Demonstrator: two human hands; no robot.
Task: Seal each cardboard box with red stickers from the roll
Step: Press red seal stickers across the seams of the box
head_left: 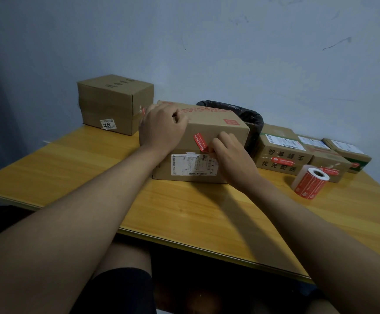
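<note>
A cardboard box with a white shipping label stands at the middle of the wooden table. My left hand rests curled over the box's top left corner. A red sticker lies slanted on the box's near face. My right hand pinches the sticker's lower end against the box. The roll of red stickers lies on its side to the right, apart from both hands.
A taller closed box stands at the back left. Three boxes, two showing red stickers, line the right side. A bin with a black bag sits behind the middle box. A wall rises behind.
</note>
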